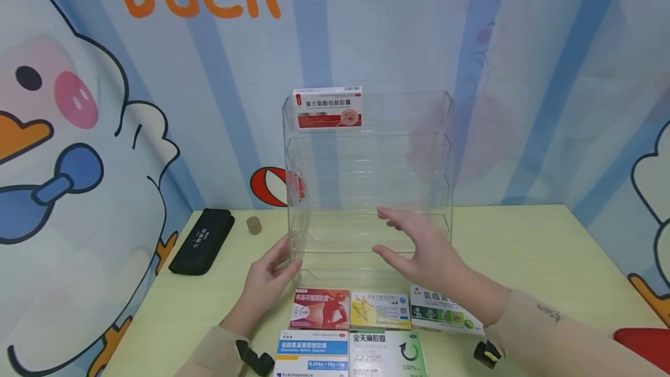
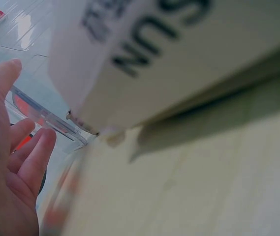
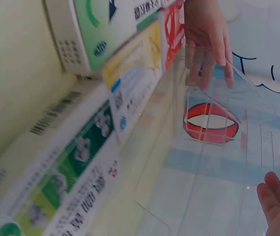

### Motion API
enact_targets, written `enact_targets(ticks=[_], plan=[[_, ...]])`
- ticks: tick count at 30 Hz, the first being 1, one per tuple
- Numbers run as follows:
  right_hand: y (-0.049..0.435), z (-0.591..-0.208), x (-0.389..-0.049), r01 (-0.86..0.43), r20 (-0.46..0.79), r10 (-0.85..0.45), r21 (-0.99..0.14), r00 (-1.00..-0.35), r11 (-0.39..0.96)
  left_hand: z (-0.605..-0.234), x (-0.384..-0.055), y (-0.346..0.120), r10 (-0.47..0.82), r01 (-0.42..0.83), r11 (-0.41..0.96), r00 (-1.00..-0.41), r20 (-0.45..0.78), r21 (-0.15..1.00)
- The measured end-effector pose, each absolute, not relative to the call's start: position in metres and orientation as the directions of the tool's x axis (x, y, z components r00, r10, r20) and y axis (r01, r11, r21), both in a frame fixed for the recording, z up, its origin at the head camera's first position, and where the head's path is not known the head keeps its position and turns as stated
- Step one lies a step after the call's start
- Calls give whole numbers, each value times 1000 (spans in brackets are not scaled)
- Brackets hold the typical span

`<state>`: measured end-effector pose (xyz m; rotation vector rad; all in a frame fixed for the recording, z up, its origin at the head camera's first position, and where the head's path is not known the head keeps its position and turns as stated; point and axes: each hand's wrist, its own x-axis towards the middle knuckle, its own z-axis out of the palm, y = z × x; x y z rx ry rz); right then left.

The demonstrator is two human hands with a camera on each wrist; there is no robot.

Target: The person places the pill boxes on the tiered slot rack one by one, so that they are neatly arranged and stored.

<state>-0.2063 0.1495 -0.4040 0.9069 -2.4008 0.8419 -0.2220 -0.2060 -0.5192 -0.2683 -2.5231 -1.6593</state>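
Note:
A clear tiered display rack (image 1: 366,191) stands upright on the table. In its top tier, at the left, sits a white and red medicine box (image 1: 328,110). My left hand (image 1: 267,275) rests at the rack's lower left side, its thumb at the front edge and its fingers along the side. The left wrist view shows that thumb (image 2: 4,78) spread apart from the fingers. My right hand (image 1: 426,249) hovers before the lower tiers with thumb and fingers apart, holding nothing. Below it lies a white and green medicine box (image 1: 442,313), partly covered by the forearm.
In front of the rack lie a red medicine box (image 1: 320,309), a yellow and white one (image 1: 380,310), a blue and white one (image 1: 312,354) and a green and white one (image 1: 387,355). Left are a black case (image 1: 202,242) and a small brown cylinder (image 1: 253,225). A printed curtain hangs behind.

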Motion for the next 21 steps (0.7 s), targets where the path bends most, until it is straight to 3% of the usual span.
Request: enact_targets(ticks=[7, 14, 21], plan=[[158, -428, -169, -689, 489, -492, -414, -720, 595, -521, -223, -207, 86, 207, 382, -978, 189, 901], [167, -452, -142, -707, 452, -550, -354, -702, 612, -522, -223, -207, 85, 208, 380, -978, 190, 901], [178, -468, -121, -594, 257, -539, -438, -802, 675, -522, -224, -207, 95, 221, 378, -975, 199, 899]])
